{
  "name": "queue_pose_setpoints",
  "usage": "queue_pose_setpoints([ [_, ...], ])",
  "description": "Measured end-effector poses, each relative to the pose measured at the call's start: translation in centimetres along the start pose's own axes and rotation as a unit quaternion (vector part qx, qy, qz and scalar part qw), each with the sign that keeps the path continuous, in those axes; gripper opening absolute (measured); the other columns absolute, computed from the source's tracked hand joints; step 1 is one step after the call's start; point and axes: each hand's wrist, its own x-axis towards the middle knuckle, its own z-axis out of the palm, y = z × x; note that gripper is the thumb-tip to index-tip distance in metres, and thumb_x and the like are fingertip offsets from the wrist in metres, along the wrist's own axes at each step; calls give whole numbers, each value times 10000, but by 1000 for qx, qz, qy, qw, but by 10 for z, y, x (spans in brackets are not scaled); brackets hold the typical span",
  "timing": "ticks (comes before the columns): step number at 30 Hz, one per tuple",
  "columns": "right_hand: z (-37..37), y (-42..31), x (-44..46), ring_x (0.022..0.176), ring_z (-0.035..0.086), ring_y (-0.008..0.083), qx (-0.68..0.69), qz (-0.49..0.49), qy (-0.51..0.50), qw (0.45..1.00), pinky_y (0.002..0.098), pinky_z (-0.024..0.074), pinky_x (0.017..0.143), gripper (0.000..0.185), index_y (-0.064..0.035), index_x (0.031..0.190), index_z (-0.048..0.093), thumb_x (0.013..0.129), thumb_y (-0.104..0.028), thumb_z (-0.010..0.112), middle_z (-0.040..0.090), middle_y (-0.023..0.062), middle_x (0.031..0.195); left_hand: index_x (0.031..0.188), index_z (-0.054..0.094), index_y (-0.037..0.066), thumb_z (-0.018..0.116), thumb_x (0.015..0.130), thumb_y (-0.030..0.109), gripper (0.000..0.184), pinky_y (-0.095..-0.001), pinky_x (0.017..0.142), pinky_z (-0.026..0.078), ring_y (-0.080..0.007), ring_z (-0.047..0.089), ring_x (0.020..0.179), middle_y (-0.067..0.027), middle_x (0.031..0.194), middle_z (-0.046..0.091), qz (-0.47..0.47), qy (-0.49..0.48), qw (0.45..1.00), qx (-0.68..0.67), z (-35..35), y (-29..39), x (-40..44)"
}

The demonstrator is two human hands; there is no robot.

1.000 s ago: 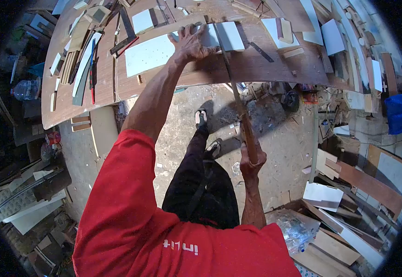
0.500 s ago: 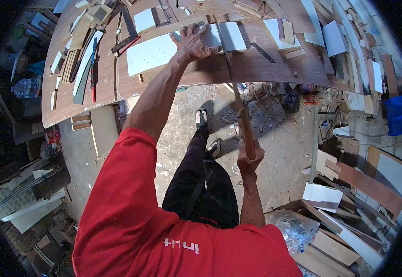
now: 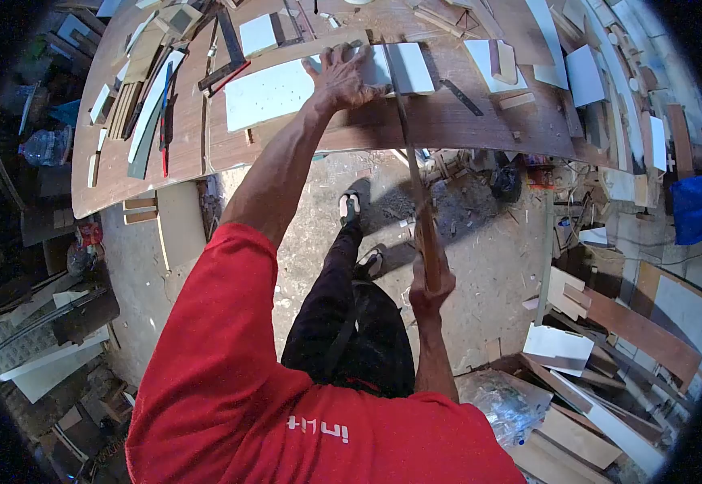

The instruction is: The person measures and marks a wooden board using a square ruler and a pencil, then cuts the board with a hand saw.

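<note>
A handsaw [image 3: 415, 173] with a wooden handle is gripped in my right hand [image 3: 431, 289], closed around it below the table edge. The blade runs up over the edge and crosses a white board [image 3: 266, 98] toward its right end. Flat on that board, left of the blade, lies my left hand [image 3: 344, 83], fingers spread and pressing down. Part of the board under the palm is hidden. A strip of brown wood [image 3: 310, 50] lies along the board's far side.
The brown tabletop [image 3: 286, 149] carries wood strips [image 3: 131, 93] at left, a black square [image 3: 226, 48] and white offcuts [image 3: 492, 68] at right. Scrap boards [image 3: 621, 319] are piled on the floor at right. A plastic bottle [image 3: 47, 148] is at far left.
My right hand and the saw have moved back toward my body. My left hand stays pressed on the white board. The whole view has shifted slightly.
</note>
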Motion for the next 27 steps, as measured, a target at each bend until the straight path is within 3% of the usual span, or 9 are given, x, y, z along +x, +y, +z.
queue_pose_setpoints([
  [5,-3,1,7,1041,653,339,16,42,-35,998,368,508,853,413,72,1238,552,839,-31,580,642,226,1163,1499,236,343,632,702,543,912,-808,955,84,-482,153,1397,-181,1551,202,7,-24,1000,0,0,-1,1],
  [7,-5,8,-1,660,651,191,-71,-110,31,991,303,513,614,415,8,1253,573,851,-91,605,699,151,912,1499,273,283,702,618,604,1031,-822,945,69,-485,174,1382,-202,1515,238,5,6,1000,-8,3,-2,4],
  [8,-3,11,3,635,630,188,-66,-136,42,988,304,513,613,425,-1,1265,569,851,-91,605,699,155,921,1499,273,283,702,618,604,1031,-822,945,69,-485,174,1382,-202,1515,238,3,4,1000,-8,7,-4,3],
  [13,-2,8,8,649,659,202,-12,-61,-2,998,307,508,596,437,7,1273,563,843,-68,590,700,176,1026,1500,267,289,677,654,616,995,-821,947,66,-482,173,1379,-198,1517,233,18,14,1000,-17,7,-6,5],
  [15,-9,2,-9,919,691,328,-46,-28,11,998,372,527,739,351,72,1165,591,840,-59,603,679,223,1041,1498,272,289,666,662,625,984,-822,947,61,-481,167,1382,-195,1524,224,12,-5,1000,-1,0,-1,7],
  [21,3,16,15,876,685,317,-7,17,-15,1000,352,515,725,338,64,1160,598,845,-56,610,679,219,1007,1483,317,278,644,671,661,955,-827,944,49,-474,157,1390,-185,1537,207,14,-8,1000,-5,1,-4,6],
  [23,1,13,1,615,651,213,-51,-162,31,985,323,504,554,416,19,1267,554,859,-54,595,694,188,948,1478,329,274,644,669,666,952,-829,942,48,-473,158,1389,-181,1537,208,7,-13,1000,2,4,-4,4],
  [24,0,3,-14,948,674,315,1,-5,25,1000,356,508,768,348,58,1188,582,863,-66,597,671,215,1059,1479,324,275,646,664,668,960,-826,947,43,-473,155,1390,-182,1533,214,4,-6,1000,10,3,-3,6],
  [27,6,6,3,654,623,163,-35,-75,26,996,309,509,601,430,33,1287,538,872,-62,604,686,138,940,1486,299,283,664,653,656,983,-818,959,39,-472,152,1392,-184,1527,223,7,-4,1000,5,6,-6,4],
])
